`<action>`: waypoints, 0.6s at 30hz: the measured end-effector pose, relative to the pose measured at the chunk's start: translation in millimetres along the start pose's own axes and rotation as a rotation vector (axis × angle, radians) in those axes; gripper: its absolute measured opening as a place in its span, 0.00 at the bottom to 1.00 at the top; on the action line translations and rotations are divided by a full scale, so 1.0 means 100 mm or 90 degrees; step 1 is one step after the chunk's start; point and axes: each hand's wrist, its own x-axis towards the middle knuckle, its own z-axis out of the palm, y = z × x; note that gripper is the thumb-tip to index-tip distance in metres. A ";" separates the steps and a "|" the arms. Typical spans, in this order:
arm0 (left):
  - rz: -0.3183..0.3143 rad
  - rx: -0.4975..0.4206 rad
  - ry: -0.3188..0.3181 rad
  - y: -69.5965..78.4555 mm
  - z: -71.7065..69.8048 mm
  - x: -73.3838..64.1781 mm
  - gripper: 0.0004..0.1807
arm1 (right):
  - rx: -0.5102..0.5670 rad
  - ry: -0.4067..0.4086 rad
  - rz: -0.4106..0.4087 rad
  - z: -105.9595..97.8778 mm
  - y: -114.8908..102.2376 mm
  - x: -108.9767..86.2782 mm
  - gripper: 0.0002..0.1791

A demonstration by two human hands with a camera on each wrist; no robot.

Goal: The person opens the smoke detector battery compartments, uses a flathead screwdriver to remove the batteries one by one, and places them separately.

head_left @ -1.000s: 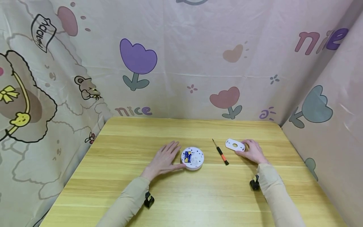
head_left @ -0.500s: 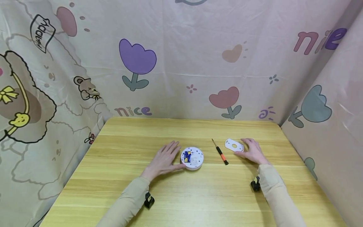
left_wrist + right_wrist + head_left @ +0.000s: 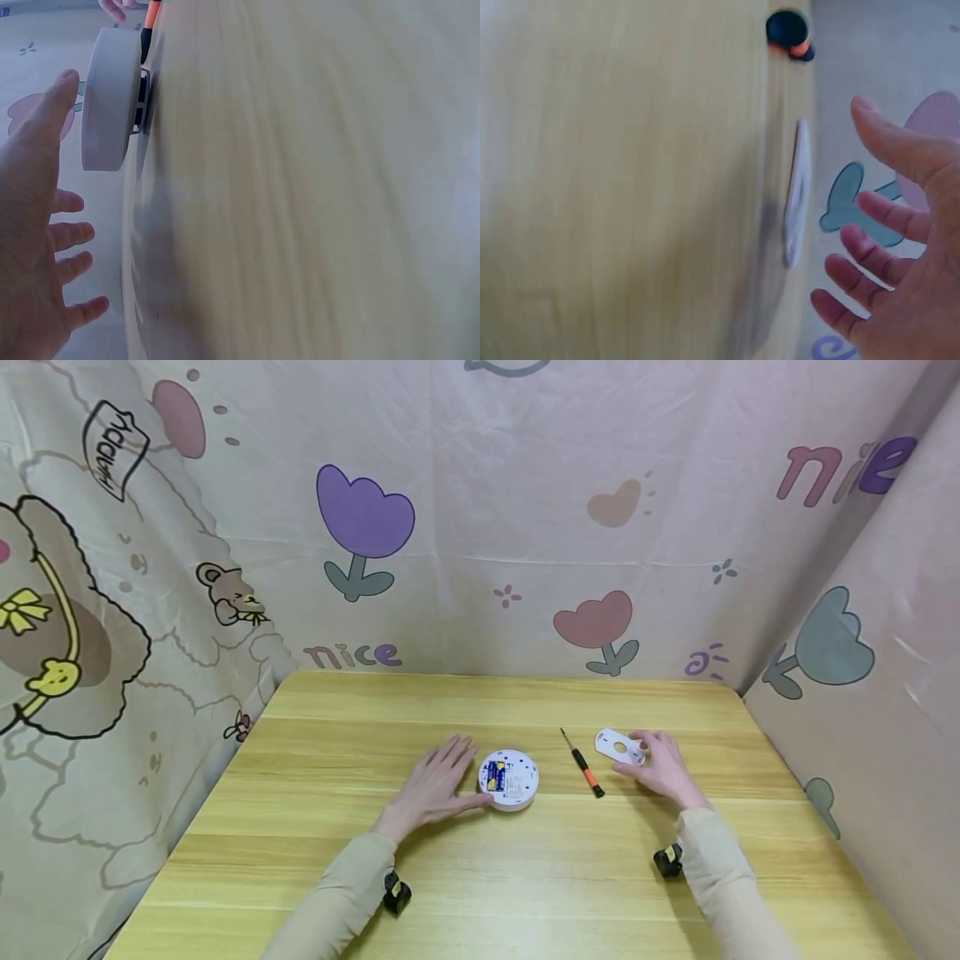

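A white round device (image 3: 519, 777), much like a smoke detector, lies on the table with a blue and yellow patch on its upper face. My left hand (image 3: 433, 783) is spread beside it, fingers apart and thumb by its near left edge; whether the thumb touches cannot be told. To the right lies a white plate (image 3: 611, 745) with rounded ends and a round central hole. Above its right end hovers my right hand (image 3: 663, 767). In the right wrist view, those fingers are loosely bent and apart from the plate (image 3: 798, 195), holding nothing.
Between the round device and the plate lies a screwdriver (image 3: 582, 763) with a black and orange handle, its tip pointing away. A wood-grain table (image 3: 525, 877) carries everything. Patterned cloth (image 3: 480, 527) hangs behind and at both sides.
My right hand first was at the plate's right end, drew slightly off it, and now has shifted left over that end. My left hand and the round device stay put.
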 end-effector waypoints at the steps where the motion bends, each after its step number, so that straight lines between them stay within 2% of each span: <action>1: -0.008 -0.011 -0.005 0.01 0.00 0.00 0.53 | -0.001 0.001 -0.005 0.00 -0.03 -0.01 0.38; 5: -0.039 -0.046 -0.023 0.06 -0.01 0.01 0.53 | 0.013 -0.028 -0.004 0.03 -0.15 -0.04 0.30; 10: -0.062 -0.088 -0.028 0.11 -0.02 0.02 0.53 | 0.016 -0.097 0.043 0.10 -0.35 -0.06 0.25; 18: -0.079 -0.125 -0.039 0.19 -0.02 0.03 0.54 | -0.028 -0.115 0.077 0.25 -0.56 0.03 0.20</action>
